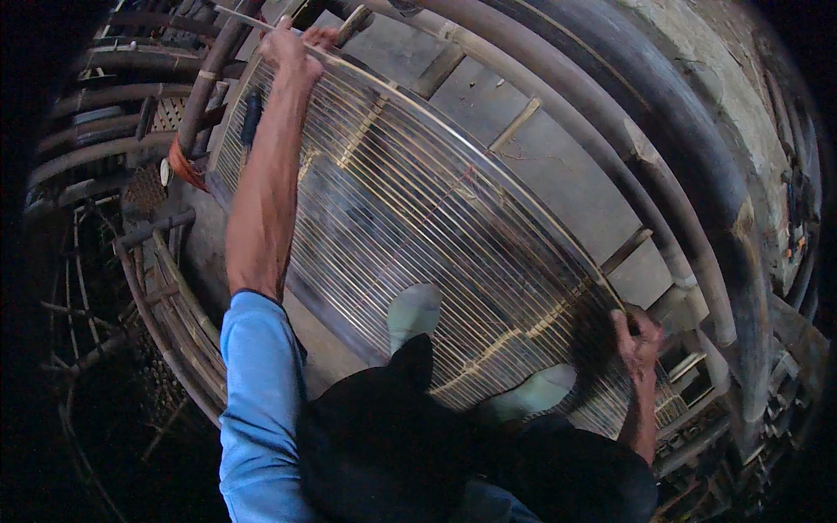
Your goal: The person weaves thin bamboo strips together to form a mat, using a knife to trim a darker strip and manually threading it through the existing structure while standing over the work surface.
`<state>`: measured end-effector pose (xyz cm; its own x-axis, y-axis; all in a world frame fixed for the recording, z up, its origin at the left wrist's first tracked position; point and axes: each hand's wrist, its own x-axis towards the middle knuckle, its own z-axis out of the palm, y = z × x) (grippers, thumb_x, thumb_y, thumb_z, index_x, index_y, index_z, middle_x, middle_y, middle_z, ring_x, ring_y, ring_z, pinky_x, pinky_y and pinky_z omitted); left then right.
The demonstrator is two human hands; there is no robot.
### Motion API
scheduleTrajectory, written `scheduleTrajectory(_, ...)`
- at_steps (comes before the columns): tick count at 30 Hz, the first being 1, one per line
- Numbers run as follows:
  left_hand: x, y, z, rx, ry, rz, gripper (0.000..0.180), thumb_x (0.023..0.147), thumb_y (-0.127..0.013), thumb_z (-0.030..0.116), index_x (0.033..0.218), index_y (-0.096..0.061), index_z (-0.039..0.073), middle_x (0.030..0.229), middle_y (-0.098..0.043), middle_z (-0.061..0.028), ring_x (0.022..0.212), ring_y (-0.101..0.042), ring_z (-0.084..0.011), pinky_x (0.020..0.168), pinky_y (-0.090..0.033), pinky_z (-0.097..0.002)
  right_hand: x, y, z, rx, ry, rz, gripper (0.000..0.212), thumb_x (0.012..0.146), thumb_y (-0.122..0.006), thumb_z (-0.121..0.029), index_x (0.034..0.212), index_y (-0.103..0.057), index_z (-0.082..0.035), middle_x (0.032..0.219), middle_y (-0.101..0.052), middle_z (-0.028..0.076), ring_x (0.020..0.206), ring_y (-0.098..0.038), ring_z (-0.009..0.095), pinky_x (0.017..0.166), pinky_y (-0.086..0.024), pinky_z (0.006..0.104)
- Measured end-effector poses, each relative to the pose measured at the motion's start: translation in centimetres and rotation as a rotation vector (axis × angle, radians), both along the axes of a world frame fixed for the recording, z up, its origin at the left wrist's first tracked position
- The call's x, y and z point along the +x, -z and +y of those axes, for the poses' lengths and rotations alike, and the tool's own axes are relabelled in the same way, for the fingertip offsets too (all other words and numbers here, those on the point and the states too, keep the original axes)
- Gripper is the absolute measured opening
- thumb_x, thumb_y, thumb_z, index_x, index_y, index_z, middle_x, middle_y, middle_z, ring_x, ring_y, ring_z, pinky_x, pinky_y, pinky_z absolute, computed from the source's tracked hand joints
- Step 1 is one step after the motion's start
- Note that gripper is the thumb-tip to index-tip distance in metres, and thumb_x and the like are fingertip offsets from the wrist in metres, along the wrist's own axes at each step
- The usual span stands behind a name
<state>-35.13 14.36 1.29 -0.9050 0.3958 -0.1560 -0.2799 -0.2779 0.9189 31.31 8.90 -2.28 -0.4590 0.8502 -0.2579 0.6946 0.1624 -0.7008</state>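
A wide mat of thin, spaced bamboo strips (pixel 384 235) lies beneath me, and cross ties run over its strips. Along its far edge bends a long pale bamboo strip (pixel 462 137), whose left end sticks out past the mat. My left hand (pixel 292 52) is closed around this strip at the far left, with the arm stretched out. At the right end of the same edge, my right hand (pixel 641 338) has its fingers curled closed on the strip, partly blurred. My feet, in pale coverings, rest on the mat, the left foot (pixel 414 312) left of the right foot (pixel 536 390).
Thick bamboo poles (pixel 610 148) curve along the far and right sides. A dark-handled tool (pixel 252 118) lies by the mat's left end, near an orange bundle of ties (pixel 183 166) on a pole. More bamboo poles (pixel 131 91) and a frame (pixel 174 305) stand at left.
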Motion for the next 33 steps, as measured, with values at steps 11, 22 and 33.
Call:
scheduleTrajectory(11,-7.6,-1.5,-3.0,-0.147,-0.01,-0.095,0.007,0.09,-0.035,0.001,0.085,-0.039,0.004,0.072,-0.043,-0.0114,0.057,-0.042,-0.0207,0.052,-0.037,-0.0332,-6.2,-11.3,0.3,-0.03,0.024,0.062,0.021,0.087,-0.072,-0.004,0.108,-0.073,0.0,0.093,-0.075,0.015,0.082,-0.071,0.019,0.077,-0.054,0.0305)
scheduleTrajectory(22,3.2,7.7,2.1,-0.086,0.07,-0.28,0.015,0.093,-0.031,-0.002,0.102,-0.043,0.001,0.075,-0.048,-0.0138,0.057,-0.044,-0.0216,0.045,-0.034,-0.0356,1.4,-15.6,-0.5,0.012,0.172,-0.167,0.023,0.091,-0.072,-0.016,0.099,-0.072,0.006,0.071,-0.063,0.003,0.068,-0.054,0.01,0.065,-0.042,0.0254)
scheduleTrajectory(33,2.9,8.4,1.6,-0.104,0.001,-0.259,0.01,0.094,-0.035,0.0,0.09,-0.044,0.002,0.073,-0.048,-0.0139,0.053,-0.044,-0.0196,0.043,-0.031,-0.0326,0.9,-13.7,-1.3,0.047,0.134,-0.122,0.017,0.087,-0.074,-0.009,0.097,-0.074,0.005,0.076,-0.072,0.015,0.067,-0.061,0.013,0.07,-0.049,0.029)
